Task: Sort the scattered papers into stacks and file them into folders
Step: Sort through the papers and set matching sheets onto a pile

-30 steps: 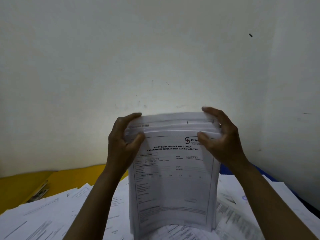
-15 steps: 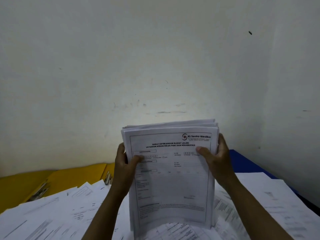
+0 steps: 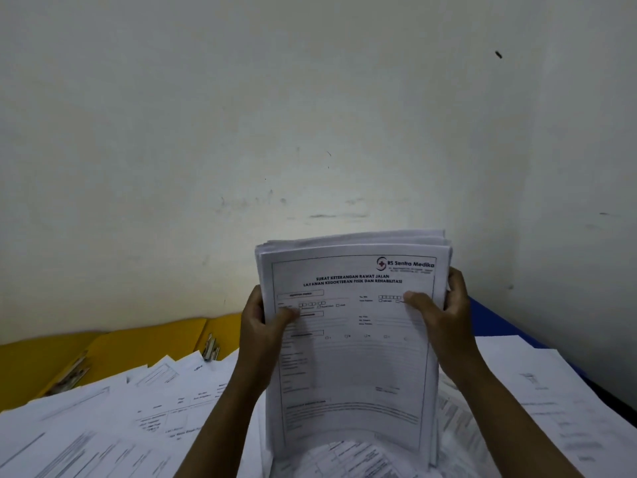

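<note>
Stack of forms (image 3: 351,339) held upright, bottom edge down among the scattered papers (image 3: 113,426), top edge against the white wall (image 3: 275,115). Front sheet printed "RS Sentra Medika", heading "SURAT KETERANGAN RAWAT JALAN". Left hand (image 3: 262,326) gripping the stack's left edge, thumb across the front sheet, fingers curled behind and hidden. Right hand (image 3: 444,312) gripping the right edge, thumb pressed flat on the front near the checkbox row, fingers wrapped round the back. Sheet edges at the top slightly fanned, not flush. Loose papers spread both sides of the forearms, overlapping, text mostly too blurred to read. Yellow folders (image 3: 148,343) lying open at far left against the wall, metal clips (image 3: 211,347) showing. Blue folder (image 3: 489,319) at right behind the right hand, partly covered by white sheets.
</note>
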